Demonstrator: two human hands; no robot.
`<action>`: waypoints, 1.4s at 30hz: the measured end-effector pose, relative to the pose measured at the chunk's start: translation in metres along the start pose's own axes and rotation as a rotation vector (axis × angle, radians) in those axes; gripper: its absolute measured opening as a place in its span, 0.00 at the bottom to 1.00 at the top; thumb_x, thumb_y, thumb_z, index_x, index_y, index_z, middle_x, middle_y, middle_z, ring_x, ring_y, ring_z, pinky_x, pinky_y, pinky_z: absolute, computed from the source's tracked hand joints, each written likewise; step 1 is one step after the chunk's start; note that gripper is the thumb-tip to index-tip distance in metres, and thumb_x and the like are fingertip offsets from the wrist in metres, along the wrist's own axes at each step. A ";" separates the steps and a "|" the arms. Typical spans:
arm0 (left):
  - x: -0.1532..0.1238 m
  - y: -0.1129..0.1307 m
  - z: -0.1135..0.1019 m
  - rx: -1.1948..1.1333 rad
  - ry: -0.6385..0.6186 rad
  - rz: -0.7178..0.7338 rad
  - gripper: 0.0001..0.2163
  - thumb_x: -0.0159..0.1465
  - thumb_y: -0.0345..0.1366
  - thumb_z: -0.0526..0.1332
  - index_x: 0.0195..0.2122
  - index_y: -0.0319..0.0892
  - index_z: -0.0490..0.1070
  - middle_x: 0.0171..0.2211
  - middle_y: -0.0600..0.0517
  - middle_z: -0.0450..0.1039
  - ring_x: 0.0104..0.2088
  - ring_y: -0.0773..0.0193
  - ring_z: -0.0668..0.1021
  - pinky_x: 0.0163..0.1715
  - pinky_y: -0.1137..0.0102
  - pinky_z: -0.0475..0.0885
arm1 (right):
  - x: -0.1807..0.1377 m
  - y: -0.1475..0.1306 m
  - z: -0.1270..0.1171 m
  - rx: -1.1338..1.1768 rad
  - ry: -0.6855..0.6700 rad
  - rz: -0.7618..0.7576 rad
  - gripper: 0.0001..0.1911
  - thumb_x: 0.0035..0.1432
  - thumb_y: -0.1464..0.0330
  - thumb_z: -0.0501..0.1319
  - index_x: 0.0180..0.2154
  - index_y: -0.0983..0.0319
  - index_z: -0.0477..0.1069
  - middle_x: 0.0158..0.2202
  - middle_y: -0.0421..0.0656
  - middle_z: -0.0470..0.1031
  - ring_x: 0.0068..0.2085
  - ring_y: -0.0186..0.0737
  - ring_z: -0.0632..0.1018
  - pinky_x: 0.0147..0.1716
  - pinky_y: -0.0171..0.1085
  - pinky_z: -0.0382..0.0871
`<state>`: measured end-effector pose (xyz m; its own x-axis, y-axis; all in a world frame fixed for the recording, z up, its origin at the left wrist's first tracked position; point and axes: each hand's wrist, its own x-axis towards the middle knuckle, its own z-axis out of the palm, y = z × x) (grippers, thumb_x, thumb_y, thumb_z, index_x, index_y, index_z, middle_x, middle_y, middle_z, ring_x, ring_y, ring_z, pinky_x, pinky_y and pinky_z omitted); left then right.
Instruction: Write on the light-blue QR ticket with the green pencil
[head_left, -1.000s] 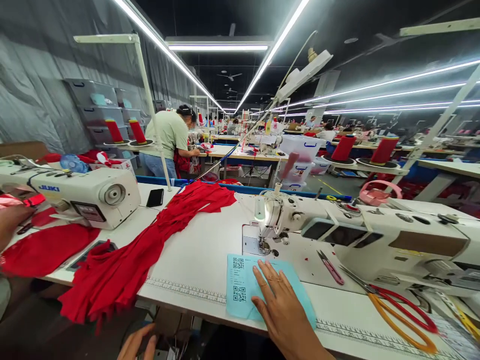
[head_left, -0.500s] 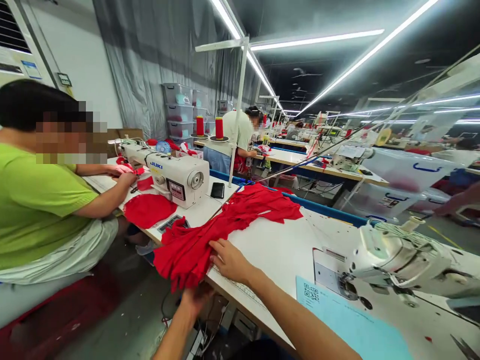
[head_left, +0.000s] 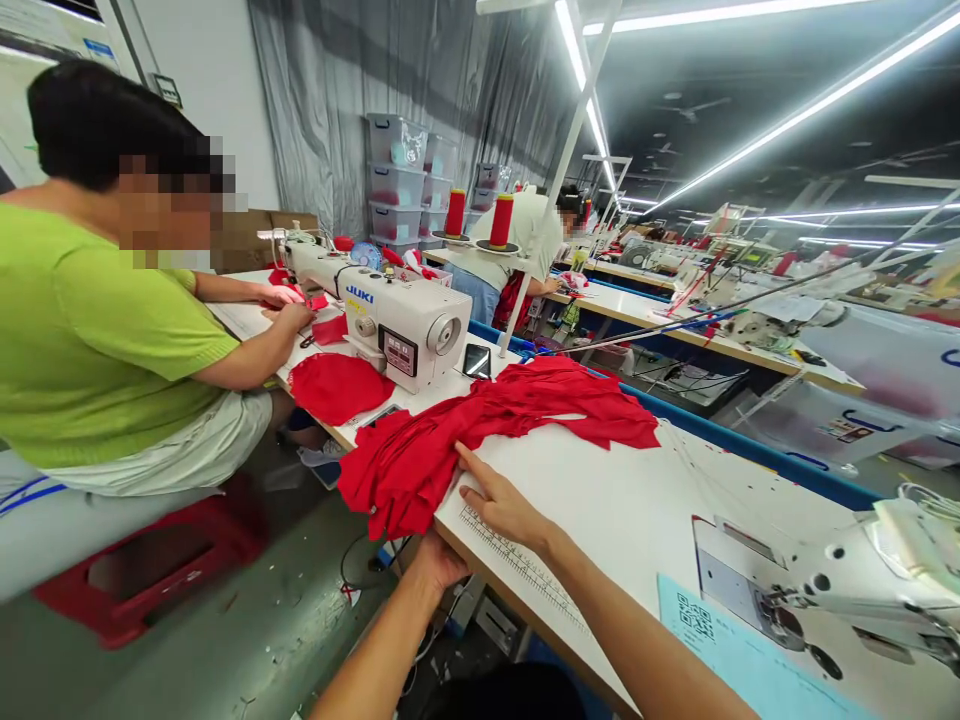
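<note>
Grip on the red cloth: right hand (head_left: 501, 505) flat on top, left hand (head_left: 437, 563) underneath at the worktop edge.

Head view: the right hand's fingers (head_left: 474, 466) are spread apart, pressing the red cloth pile (head_left: 457, 445) where it spills over the near edge of the worktop (head_left: 637, 500); whether the left hand is closed on cloth I cannot tell, since the edge hides its fingers. To lift cleanly, gathering the hanging folds from below while pinning the top layer seems wise, so pieces don't slide to the floor. Readable writing: "JUKI" on the neighbour's sewing machine (head_left: 390, 315); QR codes on the blue sheet (head_left: 742, 665); a printed ruler strip (head_left: 525, 565) along the edge.
</note>
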<state>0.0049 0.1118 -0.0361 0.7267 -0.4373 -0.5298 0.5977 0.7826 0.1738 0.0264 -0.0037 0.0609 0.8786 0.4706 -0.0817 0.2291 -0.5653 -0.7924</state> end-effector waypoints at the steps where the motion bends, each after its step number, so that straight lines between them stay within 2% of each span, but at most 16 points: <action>1: -0.008 0.000 -0.002 0.004 0.058 -0.035 0.21 0.73 0.46 0.40 0.40 0.37 0.68 0.30 0.48 0.76 0.29 0.61 0.78 0.36 0.66 0.71 | -0.005 -0.001 0.000 0.052 -0.002 0.014 0.38 0.64 0.67 0.51 0.71 0.63 0.39 0.68 0.45 0.52 0.68 0.35 0.58 0.71 0.44 0.47; 3: -0.029 0.000 -0.012 0.027 0.090 -0.115 0.24 0.71 0.52 0.43 0.38 0.37 0.69 0.32 0.47 0.75 0.33 0.56 0.78 0.34 0.62 0.71 | -0.021 -0.007 -0.001 0.139 0.010 0.068 0.36 0.66 0.61 0.49 0.71 0.58 0.38 0.66 0.43 0.56 0.67 0.33 0.59 0.69 0.45 0.50; 5: -0.054 -0.001 -0.030 -0.004 0.053 -0.165 0.25 0.69 0.54 0.45 0.37 0.36 0.71 0.32 0.46 0.75 0.33 0.54 0.78 0.31 0.63 0.71 | -0.045 -0.016 0.002 0.083 0.060 0.134 0.33 0.67 0.59 0.46 0.70 0.56 0.42 0.62 0.43 0.62 0.62 0.33 0.65 0.65 0.44 0.58; 8: -0.090 -0.005 -0.060 -0.108 0.083 -0.197 0.30 0.66 0.58 0.47 0.38 0.34 0.76 0.36 0.41 0.76 0.33 0.52 0.77 0.31 0.62 0.71 | -0.082 -0.030 0.016 -0.015 0.113 0.030 0.27 0.66 0.52 0.45 0.61 0.55 0.61 0.53 0.41 0.69 0.53 0.33 0.71 0.57 0.41 0.63; 10: -0.108 -0.008 -0.073 -0.147 0.107 -0.202 0.33 0.67 0.59 0.46 0.35 0.32 0.78 0.35 0.40 0.76 0.32 0.51 0.77 0.30 0.63 0.71 | -0.098 -0.035 0.034 0.004 0.032 -0.023 0.21 0.68 0.54 0.47 0.52 0.55 0.70 0.48 0.38 0.72 0.49 0.29 0.72 0.52 0.35 0.65; 13: -0.122 -0.010 -0.080 -0.155 0.151 -0.188 0.32 0.67 0.58 0.46 0.30 0.33 0.77 0.30 0.43 0.76 0.31 0.52 0.78 0.30 0.63 0.71 | -0.096 -0.034 0.067 -0.166 -0.089 -0.062 0.19 0.68 0.67 0.48 0.52 0.53 0.73 0.52 0.37 0.70 0.53 0.32 0.70 0.57 0.34 0.64; 15: -0.123 -0.011 -0.081 -0.159 0.185 -0.176 0.31 0.68 0.58 0.47 0.29 0.35 0.76 0.29 0.45 0.76 0.31 0.52 0.78 0.31 0.61 0.71 | -0.080 -0.031 0.087 -0.341 -0.196 -0.081 0.20 0.63 0.76 0.46 0.46 0.61 0.75 0.49 0.42 0.71 0.52 0.39 0.70 0.53 0.41 0.68; 18: -0.120 -0.011 -0.083 -0.185 0.160 -0.173 0.29 0.68 0.57 0.49 0.29 0.36 0.75 0.29 0.46 0.76 0.32 0.52 0.78 0.33 0.61 0.71 | -0.051 -0.037 0.102 -0.615 -0.300 -0.031 0.18 0.60 0.79 0.47 0.44 0.66 0.72 0.49 0.47 0.68 0.53 0.49 0.68 0.52 0.50 0.70; 22: -0.118 -0.011 -0.089 -0.186 0.056 -0.184 0.28 0.67 0.57 0.50 0.32 0.35 0.77 0.33 0.45 0.77 0.36 0.49 0.79 0.34 0.62 0.72 | -0.032 -0.054 0.094 -0.788 -0.478 0.009 0.18 0.62 0.77 0.46 0.46 0.70 0.71 0.50 0.51 0.67 0.55 0.53 0.67 0.54 0.52 0.68; 26: -0.119 -0.011 -0.091 -0.192 -0.028 -0.173 0.28 0.69 0.54 0.51 0.33 0.32 0.78 0.35 0.42 0.77 0.37 0.49 0.79 0.35 0.62 0.72 | -0.032 -0.056 0.084 -0.874 -0.551 -0.101 0.15 0.60 0.75 0.50 0.44 0.67 0.71 0.49 0.48 0.68 0.54 0.52 0.66 0.49 0.51 0.70; 28: -0.119 -0.011 -0.089 -0.196 0.075 -0.143 0.28 0.69 0.53 0.51 0.31 0.32 0.77 0.33 0.41 0.77 0.35 0.48 0.78 0.35 0.60 0.72 | -0.032 -0.051 0.084 -0.882 -0.535 -0.144 0.14 0.63 0.72 0.49 0.42 0.66 0.72 0.49 0.48 0.67 0.53 0.52 0.66 0.45 0.50 0.70; 30: -0.120 -0.011 -0.084 -0.194 0.253 -0.101 0.23 0.69 0.49 0.52 0.31 0.33 0.75 0.32 0.40 0.76 0.34 0.44 0.78 0.33 0.57 0.72 | -0.030 -0.043 0.085 -0.879 -0.507 -0.213 0.15 0.65 0.69 0.48 0.40 0.66 0.72 0.47 0.48 0.67 0.52 0.51 0.66 0.41 0.48 0.67; 33: -0.120 -0.008 -0.072 -0.132 0.433 -0.019 0.12 0.67 0.39 0.53 0.37 0.34 0.69 0.34 0.38 0.74 0.35 0.40 0.76 0.31 0.54 0.72 | -0.026 -0.033 0.082 -0.884 -0.456 -0.376 0.13 0.65 0.71 0.49 0.36 0.66 0.72 0.44 0.47 0.67 0.51 0.48 0.65 0.39 0.45 0.62; 36: -0.120 -0.005 -0.060 -0.044 0.471 0.067 0.09 0.65 0.33 0.53 0.43 0.35 0.65 0.40 0.37 0.71 0.37 0.38 0.75 0.29 0.55 0.72 | -0.023 -0.026 0.075 -0.874 -0.411 -0.485 0.11 0.64 0.72 0.53 0.31 0.65 0.71 0.41 0.43 0.68 0.49 0.43 0.62 0.39 0.43 0.59; 39: -0.120 -0.003 -0.053 0.003 0.429 0.070 0.12 0.63 0.31 0.54 0.47 0.33 0.64 0.45 0.34 0.68 0.39 0.38 0.74 0.30 0.54 0.73 | -0.023 -0.026 0.070 -0.916 -0.444 -0.439 0.09 0.62 0.73 0.53 0.35 0.64 0.72 0.42 0.42 0.69 0.49 0.42 0.63 0.41 0.41 0.58; 42: -0.121 -0.002 -0.052 -0.031 0.467 0.033 0.10 0.63 0.32 0.54 0.44 0.33 0.64 0.42 0.34 0.68 0.37 0.40 0.73 0.28 0.54 0.73 | -0.022 -0.028 0.072 -0.895 -0.453 -0.402 0.09 0.61 0.72 0.53 0.37 0.63 0.72 0.43 0.43 0.71 0.49 0.45 0.66 0.44 0.43 0.61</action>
<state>-0.1019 0.1859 -0.0154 0.5108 -0.1715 -0.8424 0.5613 0.8087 0.1757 -0.0297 0.0500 0.0416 0.4759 0.8352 -0.2758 0.8507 -0.5167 -0.0966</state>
